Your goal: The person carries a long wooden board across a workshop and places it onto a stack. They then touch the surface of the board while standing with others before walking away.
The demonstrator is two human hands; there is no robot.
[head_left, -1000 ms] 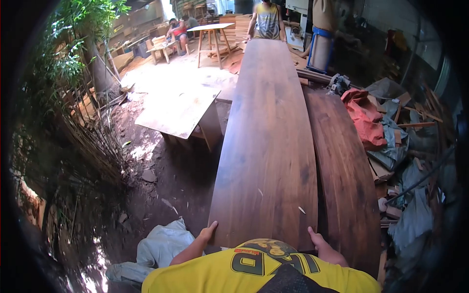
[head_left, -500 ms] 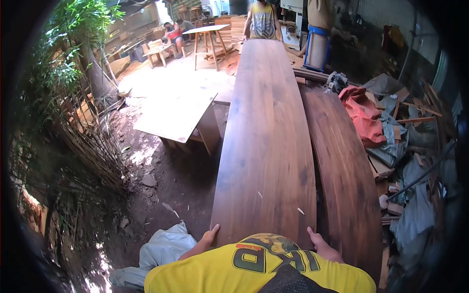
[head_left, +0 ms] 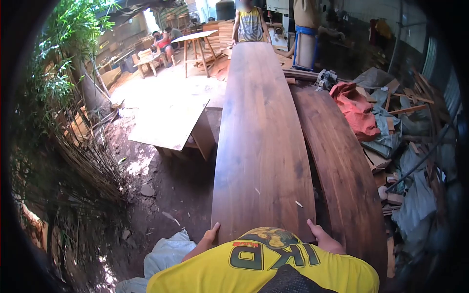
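Note:
A long brown wooden panel [head_left: 261, 136] stretches away from my body, with two small pale slivers on its near part. At its near left edge my left hand [head_left: 211, 232] grips the wood, thumb on top and fingers hidden below. Across from it, my right hand [head_left: 316, 229] holds the near right edge in the same way. The far end is held by a co-worker [head_left: 250, 24] in a grey and yellow top. Just right of it lies a second dark wooden panel [head_left: 342, 166], lower than the first.
A pale-topped low table [head_left: 168, 124] stands left of the panel. Bamboo [head_left: 49, 63] lines the left side. On the right are a red cloth [head_left: 352, 110], sacks and wood scraps. A high table [head_left: 195, 36] and seated people [head_left: 163, 44] are farther back. A white sack [head_left: 168, 251] lies near my left arm.
The far end of the held panel and the co-worker have shifted slightly left in view. Background things have shifted left too. Both my hands keep their hold on the near edges.

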